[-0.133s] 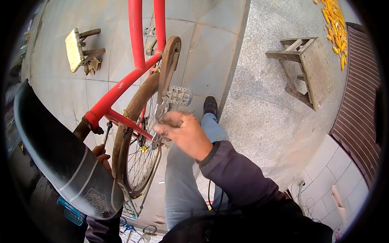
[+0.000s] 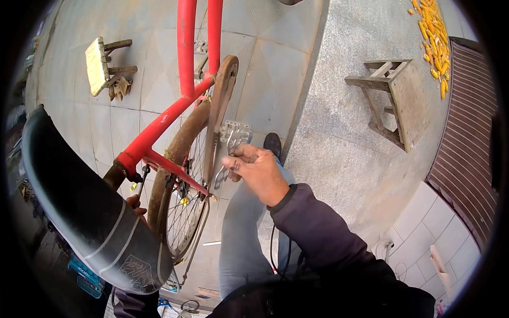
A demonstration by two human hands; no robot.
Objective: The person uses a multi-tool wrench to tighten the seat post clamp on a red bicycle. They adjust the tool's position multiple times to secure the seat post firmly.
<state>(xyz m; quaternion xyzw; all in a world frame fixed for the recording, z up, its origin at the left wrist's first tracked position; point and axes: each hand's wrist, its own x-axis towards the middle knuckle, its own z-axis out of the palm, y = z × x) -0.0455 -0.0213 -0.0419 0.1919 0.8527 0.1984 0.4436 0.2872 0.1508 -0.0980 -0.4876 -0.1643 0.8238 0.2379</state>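
A red-framed bicycle [image 2: 164, 117] stands in front of me, to the left of my legs. My right hand [image 2: 261, 172] pinches a silver wrench [image 2: 220, 176], its curved ends sticking out above and below the fingers. It is held beside the chain guard and pedal, apart from the rear axle [image 2: 203, 192]. My left hand [image 2: 135, 204] is closed on a thin metal tool [image 2: 143, 176] under the seat clamp. The black saddle [image 2: 85, 201] and the rear mudguard [image 2: 157, 199] hide most of that hand.
A small stool [image 2: 98, 66] with a yellowish top lies tipped at the far left. A wooden stool [image 2: 405, 106] lies on its side at right, near yellow corn cobs [image 2: 436, 45]. A turquoise basket [image 2: 87, 278] is behind the saddle. A pedal [image 2: 236, 132] juts out near my foot.
My right hand has drawn the wrench away from the rear axle, to the right. My left hand keeps its place by the seat clamp. The view has shifted slightly.
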